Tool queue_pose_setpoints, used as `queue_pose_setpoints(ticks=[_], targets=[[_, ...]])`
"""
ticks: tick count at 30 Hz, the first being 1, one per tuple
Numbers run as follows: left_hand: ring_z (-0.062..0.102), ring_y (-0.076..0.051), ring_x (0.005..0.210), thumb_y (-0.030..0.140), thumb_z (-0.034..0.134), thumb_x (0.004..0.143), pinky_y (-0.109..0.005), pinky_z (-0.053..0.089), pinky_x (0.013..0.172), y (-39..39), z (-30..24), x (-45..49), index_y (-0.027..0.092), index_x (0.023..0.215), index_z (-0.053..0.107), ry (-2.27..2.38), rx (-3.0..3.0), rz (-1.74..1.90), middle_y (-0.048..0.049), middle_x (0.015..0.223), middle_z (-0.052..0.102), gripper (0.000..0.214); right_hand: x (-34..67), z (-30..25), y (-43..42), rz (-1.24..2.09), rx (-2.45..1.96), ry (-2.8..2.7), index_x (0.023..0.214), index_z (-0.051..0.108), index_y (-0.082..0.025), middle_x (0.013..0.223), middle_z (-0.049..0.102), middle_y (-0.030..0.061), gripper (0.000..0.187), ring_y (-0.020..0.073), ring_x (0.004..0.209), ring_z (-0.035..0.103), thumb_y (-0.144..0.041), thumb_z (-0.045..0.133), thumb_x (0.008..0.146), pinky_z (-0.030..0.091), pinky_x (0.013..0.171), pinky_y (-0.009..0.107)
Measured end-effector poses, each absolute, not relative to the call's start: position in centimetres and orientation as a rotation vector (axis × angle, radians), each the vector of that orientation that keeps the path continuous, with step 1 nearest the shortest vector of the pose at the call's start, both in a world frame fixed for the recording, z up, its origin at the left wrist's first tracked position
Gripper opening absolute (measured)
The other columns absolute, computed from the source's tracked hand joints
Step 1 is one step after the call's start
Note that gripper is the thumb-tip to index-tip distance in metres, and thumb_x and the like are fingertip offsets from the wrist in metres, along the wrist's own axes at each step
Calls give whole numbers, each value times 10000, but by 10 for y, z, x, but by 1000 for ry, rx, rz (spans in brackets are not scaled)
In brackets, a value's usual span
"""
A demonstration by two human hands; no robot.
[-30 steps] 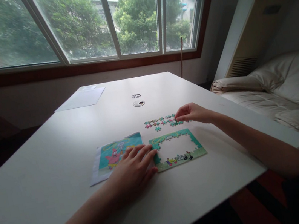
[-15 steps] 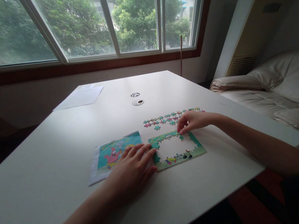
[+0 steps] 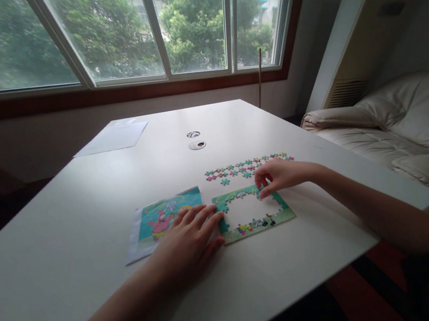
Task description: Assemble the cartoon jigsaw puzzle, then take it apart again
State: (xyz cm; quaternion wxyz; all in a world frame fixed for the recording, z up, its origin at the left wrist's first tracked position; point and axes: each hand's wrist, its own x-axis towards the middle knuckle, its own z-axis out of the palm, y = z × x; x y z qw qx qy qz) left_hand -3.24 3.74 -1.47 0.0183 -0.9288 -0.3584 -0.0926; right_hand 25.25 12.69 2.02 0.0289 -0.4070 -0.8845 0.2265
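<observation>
I've got L hand [image 3: 189, 244] flat & open at 9 o'clock of the puzzle frame [image 3: 255, 226], R hand [image 3: 278, 176] pinching a piece [image 3: 260, 193] at its 1 o'clock edge, loose pieces [image 3: 241, 170] beyond at 12: fitting step, I'd say, and next calls for tabs lined up, then a gentle press.

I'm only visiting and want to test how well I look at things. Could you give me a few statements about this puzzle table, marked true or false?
1. The left hand lies flat at the left edge of the puzzle. True.
2. The puzzle is finished. False: only its border is joined, and the middle is bare.
3. The right hand holds a cup. False: its fingertips are at the puzzle's upper right corner.
4. Loose pieces lie spread on the table beyond the puzzle. True.
5. A cartoon picture sheet lies left of the puzzle. True.
</observation>
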Motion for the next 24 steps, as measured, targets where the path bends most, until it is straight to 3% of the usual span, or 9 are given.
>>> queue_pose_setpoints(ticks=[24], targets=[[409, -279, 1148, 334, 386, 908, -454, 326, 943, 38, -15, -32, 202, 1250, 444, -1105, -2875, -281, -91, 1269, 485, 371, 255, 23, 126, 693, -1156, -2795, 879, 666, -203, 793, 659, 11, 192, 123, 678, 558, -292, 639, 711, 390, 596, 214]])
